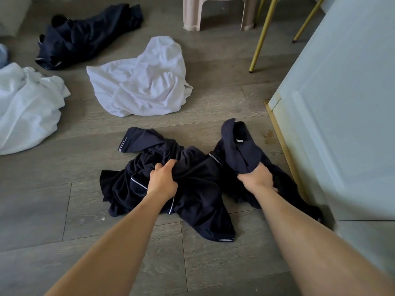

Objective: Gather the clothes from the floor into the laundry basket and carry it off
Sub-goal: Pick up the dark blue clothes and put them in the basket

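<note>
The navy garment, dark with thin white piping, lies crumpled on the floor close in front of the person, near the middle of the view. Both hands are on it. The left hand is curled tight, fingers bunching a fold near the garment's centre. The right hand is closed in a fist round a gathered wad of the same cloth on its right side, and that wad stands up from the floor above the fist. The garment sprawls mostly left to right, with one hemmed end trailing toward the near side and a piped cuff pointing far-left.

Beyond it, farther off, a white garment lies rumpled and flat. Far left is a second navy garment, and at the left edge another heap of white cloth, cut off by the frame.

The floor is grey wood-look planking. A pale cabinet with a gold base trim stands at the right, just beside the held garment. At the far side are a beige plastic stool and slim gold chair legs.
</note>
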Motion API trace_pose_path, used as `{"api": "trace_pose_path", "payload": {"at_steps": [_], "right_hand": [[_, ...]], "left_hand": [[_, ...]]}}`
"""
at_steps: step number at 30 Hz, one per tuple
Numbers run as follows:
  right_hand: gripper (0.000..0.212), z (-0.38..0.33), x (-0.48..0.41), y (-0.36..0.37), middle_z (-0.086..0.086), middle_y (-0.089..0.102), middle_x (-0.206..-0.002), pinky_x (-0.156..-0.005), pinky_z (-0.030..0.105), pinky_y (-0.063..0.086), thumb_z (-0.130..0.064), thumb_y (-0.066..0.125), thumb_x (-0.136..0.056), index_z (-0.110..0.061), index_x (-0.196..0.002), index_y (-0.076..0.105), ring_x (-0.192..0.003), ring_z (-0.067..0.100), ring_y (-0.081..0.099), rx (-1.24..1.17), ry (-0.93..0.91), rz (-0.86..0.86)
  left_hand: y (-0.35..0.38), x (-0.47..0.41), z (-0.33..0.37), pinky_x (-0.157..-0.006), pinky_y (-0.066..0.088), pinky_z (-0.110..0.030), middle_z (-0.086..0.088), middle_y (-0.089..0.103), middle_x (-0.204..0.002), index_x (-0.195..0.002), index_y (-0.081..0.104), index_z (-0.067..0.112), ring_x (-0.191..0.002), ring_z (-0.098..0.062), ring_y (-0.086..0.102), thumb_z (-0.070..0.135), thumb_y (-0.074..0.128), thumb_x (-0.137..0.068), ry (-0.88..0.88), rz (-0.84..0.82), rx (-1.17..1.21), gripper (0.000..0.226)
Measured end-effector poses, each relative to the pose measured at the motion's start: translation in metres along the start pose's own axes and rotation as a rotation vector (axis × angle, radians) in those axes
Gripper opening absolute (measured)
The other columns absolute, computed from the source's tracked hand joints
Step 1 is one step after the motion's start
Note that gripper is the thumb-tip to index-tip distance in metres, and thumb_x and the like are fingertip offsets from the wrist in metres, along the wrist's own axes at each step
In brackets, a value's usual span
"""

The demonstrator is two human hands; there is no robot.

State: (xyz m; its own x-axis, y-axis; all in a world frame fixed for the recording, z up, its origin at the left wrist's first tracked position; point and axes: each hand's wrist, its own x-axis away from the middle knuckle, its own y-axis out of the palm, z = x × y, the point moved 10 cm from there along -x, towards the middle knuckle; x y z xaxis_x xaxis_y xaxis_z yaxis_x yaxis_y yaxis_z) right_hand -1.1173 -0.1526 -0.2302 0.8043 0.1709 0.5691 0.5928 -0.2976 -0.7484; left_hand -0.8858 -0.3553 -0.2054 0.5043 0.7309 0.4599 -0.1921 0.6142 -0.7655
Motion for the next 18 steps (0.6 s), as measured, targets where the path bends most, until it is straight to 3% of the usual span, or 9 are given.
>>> {"api": "trace_pose_path", "payload": {"at_steps": [4, 6, 8, 10, 11, 12, 15, 18], "right_hand": [[0.066, -0.033, 0.01, -0.006, 0.011, 0.059, -0.128, -0.094, 0.046, 0.049, -0.03, 0.075, -0.073, -0.017, -0.133, 0.048, -0.114, 0.037, 0.056, -0.14, -0.102, 0.008], [0.075, -0.051, 0.013, -0.007, 0.011, 0.055, -0.133, -0.083, 0.037, 0.048, -0.028, 0.073, -0.074, -0.014, -0.139, 0.038, -0.113, 0.036, 0.056, -0.2, -0.127, -0.025], [0.087, -0.067, 0.02, -0.008, 0.012, 0.051, -0.133, -0.07, 0.033, 0.044, -0.026, 0.071, -0.074, -0.014, -0.146, 0.023, -0.095, 0.033, 0.058, -0.271, -0.114, -0.067], [0.101, -0.083, 0.032, -0.013, 0.009, 0.048, -0.125, -0.054, 0.029, 0.039, -0.023, 0.07, -0.074, -0.016, -0.151, 0.004, -0.066, 0.018, 0.048, -0.341, -0.104, -0.105], [0.106, -0.09, 0.043, -0.017, 0.006, 0.045, -0.121, -0.049, 0.028, 0.035, -0.023, 0.069, -0.074, -0.019, -0.152, -0.002, -0.061, 0.012, 0.042, -0.353, -0.098, -0.125], [0.107, -0.098, 0.055, -0.02, 0.004, 0.043, -0.117, -0.05, 0.028, 0.035, -0.022, 0.069, -0.073, -0.023, -0.152, -0.003, -0.06, 0.011, 0.041, -0.364, -0.104, -0.149], [0.099, -0.115, 0.106, -0.039, -0.003, 0.045, -0.108, -0.069, 0.032, 0.041, -0.021, 0.069, -0.067, -0.032, -0.148, 0.013, -0.069, 0.015, 0.049, -0.367, -0.138, -0.194], [0.086, -0.141, 0.16, -0.065, -0.01, 0.052, -0.097, -0.069, 0.029, 0.04, -0.023, 0.07, -0.065, -0.025, -0.14, 0.03, -0.072, 0.008, 0.051, -0.324, -0.156, -0.272]], "left_hand": [[-0.014, -0.006, 0.003, -0.078, 0.046, -0.039, -0.015, 0.041, -0.115, -0.12, 0.05, 0.021, -0.103, -0.041, 0.046, -0.003, 0.051, -0.083, -0.049, 0.06, 0.001, 0.044], [-0.026, -0.007, 0.006, -0.072, 0.042, -0.037, -0.015, 0.043, -0.112, -0.111, 0.052, 0.019, -0.102, -0.042, 0.046, -0.004, 0.051, -0.081, -0.073, 0.109, 0.019, 0.037], [-0.038, -0.008, 0.013, -0.07, 0.04, -0.038, -0.017, 0.051, -0.11, -0.106, 0.053, 0.017, -0.103, -0.043, 0.049, -0.004, 0.052, -0.079, -0.065, 0.129, 0.046, 0.034], [-0.057, -0.001, 0.02, -0.067, 0.039, -0.036, -0.017, 0.059, -0.107, -0.108, 0.055, 0.016, -0.1, -0.041, 0.054, -0.003, 0.052, -0.076, -0.04, 0.14, 0.057, 0.036], [-0.069, 0.008, 0.019, -0.067, 0.038, -0.034, -0.016, 0.061, -0.105, -0.109, 0.056, 0.017, -0.098, -0.04, 0.056, -0.002, 0.052, -0.075, -0.05, 0.145, 0.064, 0.039], [-0.081, 0.017, 0.019, -0.067, 0.038, -0.033, -0.015, 0.062, -0.105, -0.111, 0.057, 0.017, -0.097, -0.04, 0.057, -0.002, 0.052, -0.074, -0.059, 0.152, 0.062, 0.041], [-0.119, 0.064, 0.018, -0.072, 0.046, -0.037, -0.017, 0.062, -0.108, -0.118, 0.057, 0.019, -0.098, -0.042, 0.057, 0.0, 0.051, -0.073, -0.105, 0.165, 0.09, 0.049], [-0.165, 0.114, 0.021, -0.074, 0.047, -0.036, -0.014, 0.062, -0.111, -0.121, 0.057, 0.02, -0.099, -0.04, 0.058, 0.002, 0.051, -0.073, -0.185, 0.161, 0.151, 0.052]]}}
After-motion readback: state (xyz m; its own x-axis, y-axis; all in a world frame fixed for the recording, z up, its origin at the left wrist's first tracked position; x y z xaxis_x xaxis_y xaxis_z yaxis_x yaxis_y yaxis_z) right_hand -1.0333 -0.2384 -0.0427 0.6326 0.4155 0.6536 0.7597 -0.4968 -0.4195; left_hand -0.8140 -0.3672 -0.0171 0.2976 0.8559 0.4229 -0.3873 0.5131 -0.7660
